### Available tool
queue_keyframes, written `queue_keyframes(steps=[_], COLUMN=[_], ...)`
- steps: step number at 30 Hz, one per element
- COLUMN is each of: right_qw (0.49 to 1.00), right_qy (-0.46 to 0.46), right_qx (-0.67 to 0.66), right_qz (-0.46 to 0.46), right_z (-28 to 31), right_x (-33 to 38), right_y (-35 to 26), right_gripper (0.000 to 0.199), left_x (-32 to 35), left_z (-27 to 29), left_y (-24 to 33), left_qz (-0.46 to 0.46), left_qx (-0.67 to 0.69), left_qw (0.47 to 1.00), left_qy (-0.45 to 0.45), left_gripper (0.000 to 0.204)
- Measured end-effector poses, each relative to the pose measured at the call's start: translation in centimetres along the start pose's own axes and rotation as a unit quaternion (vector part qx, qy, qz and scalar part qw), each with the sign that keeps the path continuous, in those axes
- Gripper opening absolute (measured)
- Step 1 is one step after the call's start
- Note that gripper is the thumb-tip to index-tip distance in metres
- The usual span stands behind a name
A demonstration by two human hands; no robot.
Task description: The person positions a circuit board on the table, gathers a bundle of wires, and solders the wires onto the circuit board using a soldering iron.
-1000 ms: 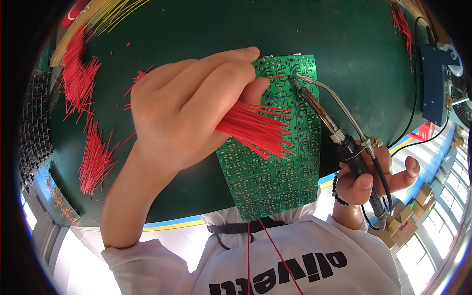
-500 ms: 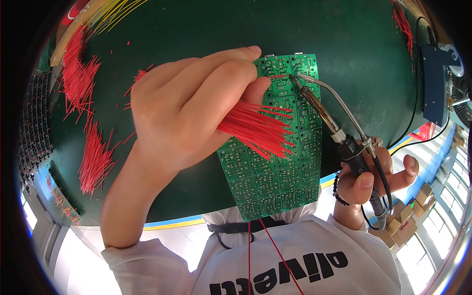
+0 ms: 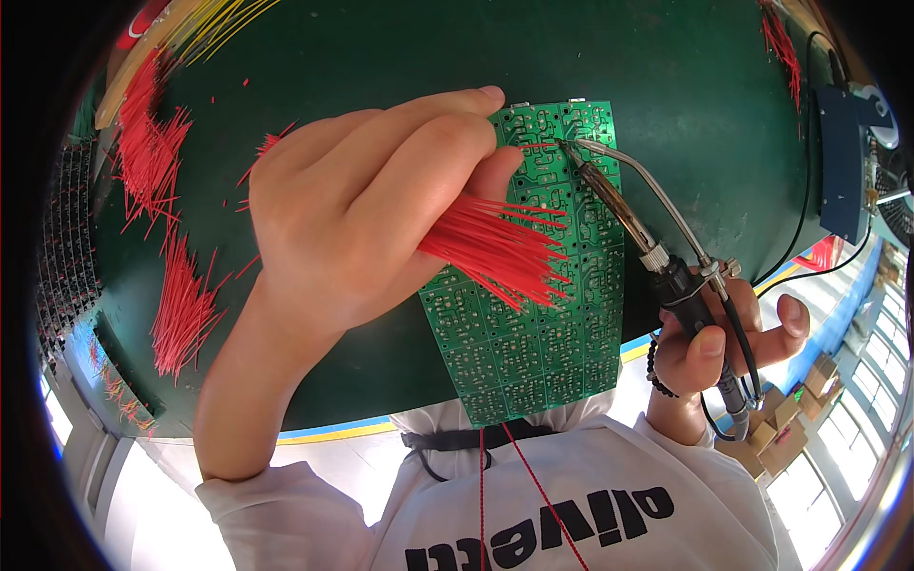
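Observation:
A green circuit board panel (image 3: 533, 357), divided into several small boards, lies before me at the table's near edge. My left hand (image 3: 352, 205) is closed round a bundle of red wires (image 3: 500, 249) over the board. One single red wire (image 3: 539, 146) sticks out from its thumb and forefinger toward the iron's tip. My right hand (image 3: 724, 343) grips a soldering iron (image 3: 678, 285) with a thin metal solder feed tube (image 3: 657, 186) clamped along it. The iron's tip and the tube's end meet at the upper part of the board, beside the wire's end.
Loose red wires (image 3: 186, 309) lie in heaps on the green table (image 3: 400, 48) at left, with yellow wires (image 3: 224, 24) at the far left. Dark board panels (image 3: 69, 247) stand at the left edge. A dark blue box (image 3: 843, 162) with cables sits at right.
Almost nothing differs. The soldering iron's tip and the single wire's end have shifted very slightly; both hands keep their hold.

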State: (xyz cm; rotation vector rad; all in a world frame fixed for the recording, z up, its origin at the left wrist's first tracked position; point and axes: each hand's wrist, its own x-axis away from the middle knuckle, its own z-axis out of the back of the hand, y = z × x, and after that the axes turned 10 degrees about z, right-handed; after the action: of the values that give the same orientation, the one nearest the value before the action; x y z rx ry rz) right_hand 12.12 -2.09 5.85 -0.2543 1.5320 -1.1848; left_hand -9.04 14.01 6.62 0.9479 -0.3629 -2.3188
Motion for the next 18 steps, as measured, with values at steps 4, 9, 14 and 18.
queue_keyframes(steps=[4,9,14,18], right_qw=[1.000,1.000,1.000,0.999], right_qy=[0.013,0.001,-0.016,-0.035], right_qx=[-0.013,-0.020,-0.012,0.016], right_qz=[0.016,0.009,-0.001,0.002], right_z=[-0.21,0.14,0.32,0.25], right_x=[-0.06,-0.17,-0.17,-0.47], right_y=[0.08,0.07,0.00,-0.28], right_gripper=[0.058,0.062,0.064,0.064], left_x=[0.00,0.02,0.02,0.02], left_z=[-0.06,-0.10,-0.15,-0.09], left_y=[-0.03,-0.08,-0.08,0.00], left_qz=[-0.004,-0.003,-0.003,-0.001], left_qx=[0.002,0.003,0.006,0.006], left_qw=[1.000,1.000,1.000,1.000], left_qy=[0.005,0.004,0.006,0.007], left_gripper=[0.019,0.019,0.019,0.019])
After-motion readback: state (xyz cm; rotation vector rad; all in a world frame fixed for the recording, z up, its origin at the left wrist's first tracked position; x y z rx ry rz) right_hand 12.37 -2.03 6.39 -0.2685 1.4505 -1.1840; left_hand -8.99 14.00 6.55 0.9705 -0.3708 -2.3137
